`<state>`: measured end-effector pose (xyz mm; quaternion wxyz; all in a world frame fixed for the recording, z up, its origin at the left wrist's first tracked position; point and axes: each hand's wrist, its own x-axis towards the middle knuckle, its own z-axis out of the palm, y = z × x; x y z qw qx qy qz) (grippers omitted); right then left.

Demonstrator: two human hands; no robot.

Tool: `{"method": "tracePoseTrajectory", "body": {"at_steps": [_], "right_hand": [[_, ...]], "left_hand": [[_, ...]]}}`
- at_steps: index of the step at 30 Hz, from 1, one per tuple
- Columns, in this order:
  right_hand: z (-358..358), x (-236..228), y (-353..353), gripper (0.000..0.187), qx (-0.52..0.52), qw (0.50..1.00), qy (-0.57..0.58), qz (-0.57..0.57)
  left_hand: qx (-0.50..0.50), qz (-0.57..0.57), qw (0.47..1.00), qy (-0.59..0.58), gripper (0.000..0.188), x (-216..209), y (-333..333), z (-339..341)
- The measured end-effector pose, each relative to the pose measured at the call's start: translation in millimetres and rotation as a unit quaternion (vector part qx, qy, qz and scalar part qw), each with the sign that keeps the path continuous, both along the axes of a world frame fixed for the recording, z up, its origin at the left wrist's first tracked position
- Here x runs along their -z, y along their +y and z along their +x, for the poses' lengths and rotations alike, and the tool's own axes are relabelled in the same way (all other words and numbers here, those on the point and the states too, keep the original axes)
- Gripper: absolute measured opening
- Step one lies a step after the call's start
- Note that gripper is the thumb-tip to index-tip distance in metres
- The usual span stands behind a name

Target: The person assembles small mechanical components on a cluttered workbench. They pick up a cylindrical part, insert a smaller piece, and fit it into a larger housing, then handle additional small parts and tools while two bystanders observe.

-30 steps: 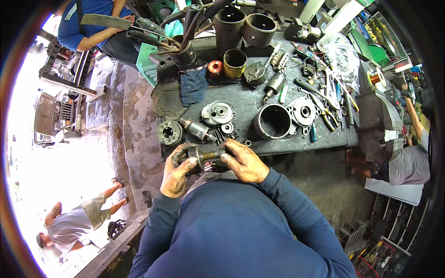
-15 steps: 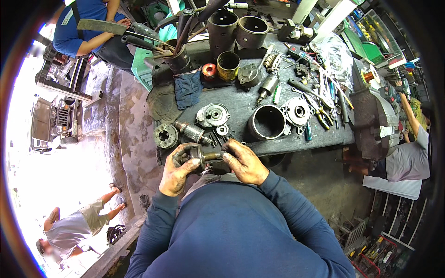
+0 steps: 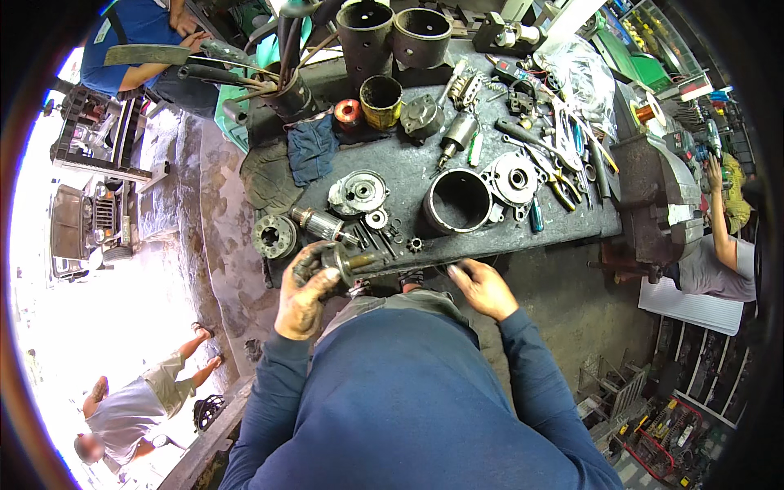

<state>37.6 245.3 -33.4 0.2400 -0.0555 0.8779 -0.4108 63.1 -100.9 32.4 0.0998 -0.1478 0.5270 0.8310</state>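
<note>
My left hand [image 3: 299, 300] is closed around a metal shaft with a round flange [image 3: 358, 261], its bare end pointing right over the bench's front edge. My right hand [image 3: 488, 292] is apart from it, just in front of the bench, thumb and forefinger drawn together; whatever lies between them is too dark to make out. On the bench near the left hand lie a ring-shaped housing [image 3: 275, 236], an armature [image 3: 322, 224], a round end cover [image 3: 358, 192] and a small toothed gear [image 3: 415, 244]. Closest to the right hand stands an open metal cylinder [image 3: 458, 202].
Pliers [image 3: 563, 193], a screwdriver [image 3: 536, 216] and other tools crowd the bench's right side, beside a bulky vise [image 3: 657, 188]. Behind are tall dark cylinders [image 3: 365, 41], a yellow can [image 3: 380, 102] and a blue rag [image 3: 312, 151]. Other people are at left and right.
My right hand has let go of the shaft's end and moved right, away from it. The left hand still holds the shaft. The view has shifted slightly.
</note>
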Motion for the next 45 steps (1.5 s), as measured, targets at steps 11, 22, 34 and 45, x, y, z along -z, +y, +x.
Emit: {"method": "tracePoseTrajectory", "body": {"at_steps": [11,22,34,45], "right_hand": [[63.7,65.0,109.0,0.049,0.027,0.947,-0.193,0.254],[71.7,131.9,144.2,0.053,0.101,0.969,-0.152,0.165],[132.1,213.6,232.2,0.031,0.389,0.819,-0.42,0.045],[53.6,211.0,209.6,0.028,0.335,0.881,-0.333,-0.04]], "left_hand": [[-0.068,0.119,0.984,-0.116,0.044,19.2,3.7,-1.7],[-0.108,0.107,0.976,-0.155,0.035,13.6,24.4,-9.4],[-0.165,0.126,0.967,-0.147,0.038,14.8,40.5,6.5],[-0.171,0.162,0.962,-0.14,0.038,17.2,59.8,22.3]]}}
